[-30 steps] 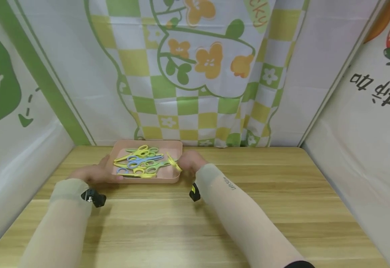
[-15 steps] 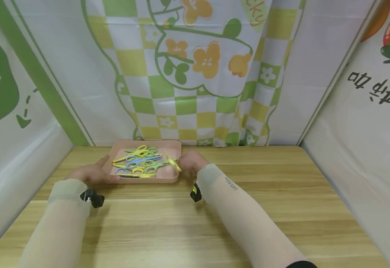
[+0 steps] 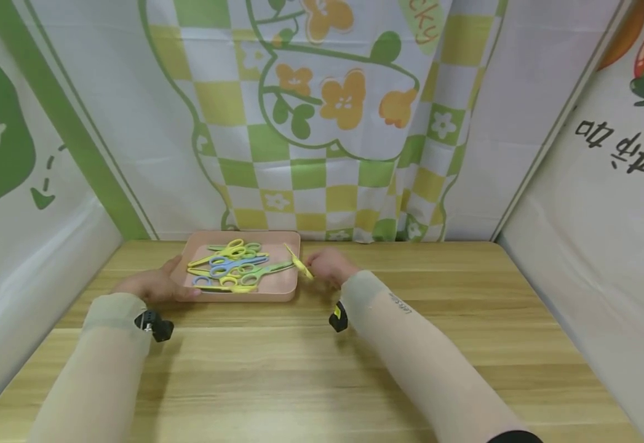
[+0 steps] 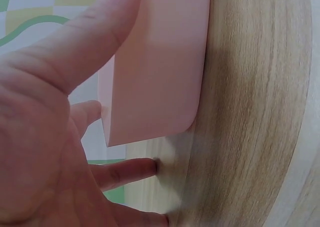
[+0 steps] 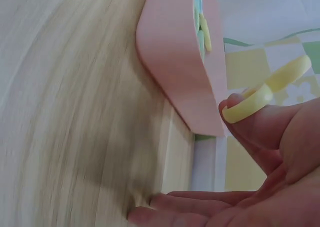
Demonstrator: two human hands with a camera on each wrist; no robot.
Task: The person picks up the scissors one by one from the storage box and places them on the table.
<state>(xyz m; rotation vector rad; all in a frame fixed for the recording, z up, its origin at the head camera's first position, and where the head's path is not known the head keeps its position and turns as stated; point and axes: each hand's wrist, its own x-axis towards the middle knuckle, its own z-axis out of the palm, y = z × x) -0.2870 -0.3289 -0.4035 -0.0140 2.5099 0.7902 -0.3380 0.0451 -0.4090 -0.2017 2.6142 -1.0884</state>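
With the yellow scissors (image 3: pixel 302 267) pinched by one handle loop, the step in hand seems to call for a small lift at the right end of the pink tray (image 3: pixel 258 297), so that the blades pass above its rim rather than drag across it; a firm pinch should be enough, since a loose one could let the scissors swing about the loop and knock the tray's wall; light pressure at the tray's opposite end would probably guard against sliding. The right hand (image 3: pixel 331 267), just outside the tray's right end, clamps that loop between thumb and index finger, its lower fingers reaching toward the table (image 3: pixel 277 369) beside the tray; the scissors slant from there, handles past the tray's right rim and tip over its inside, though whether they touch the rim I cannot tell. The left hand (image 3: pixel 152 287) rests at the tray's near left corner, thumb along the near rim, fingers spread and fairly straight; between the hands, inside the tray, lies a pile of scissors (image 3: pixel 237 265).
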